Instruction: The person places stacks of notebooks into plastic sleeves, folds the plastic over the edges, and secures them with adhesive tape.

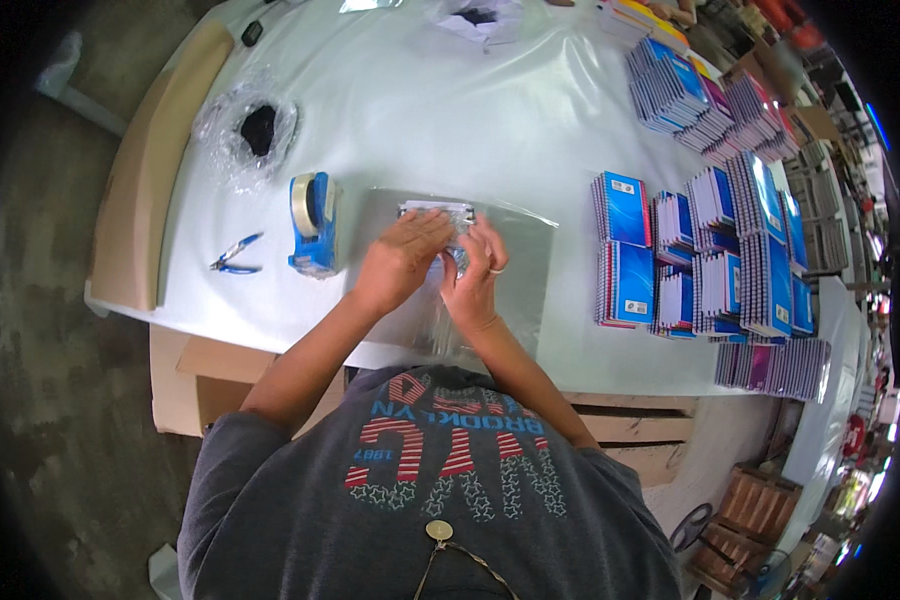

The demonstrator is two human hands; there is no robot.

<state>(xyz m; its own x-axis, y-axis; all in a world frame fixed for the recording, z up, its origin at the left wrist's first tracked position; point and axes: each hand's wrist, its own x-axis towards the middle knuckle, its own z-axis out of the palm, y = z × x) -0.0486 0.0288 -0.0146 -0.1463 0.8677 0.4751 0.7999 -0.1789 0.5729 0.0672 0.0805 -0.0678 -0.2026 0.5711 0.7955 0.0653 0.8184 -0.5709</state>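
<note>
Under my hands lies a small bundle (437,207) with a white top and dark ends, in clear plastic; most of it is hidden. My left hand (407,255) rests flat across the bundle, its fingers stretched out. Beside it, my right hand (477,268), with a ring on one finger, is bent at the bundle's right end and pinches the crinkled plastic. A large clear plastic bag (515,265) spreads flat on the table beneath and to the right. Left of my hands stands a blue tape dispenser (315,235) with a roll of tape. Blue-handled pliers (238,262) lie farther left.
Stacks of blue spiral notebooks (625,285) fill the table's right side, with further notebook stacks (675,95) behind. A wad of clear wrap (247,136) with a dark hollow sits at far left. A bent cardboard sheet (155,180) lines the left edge of the white-covered table (420,110).
</note>
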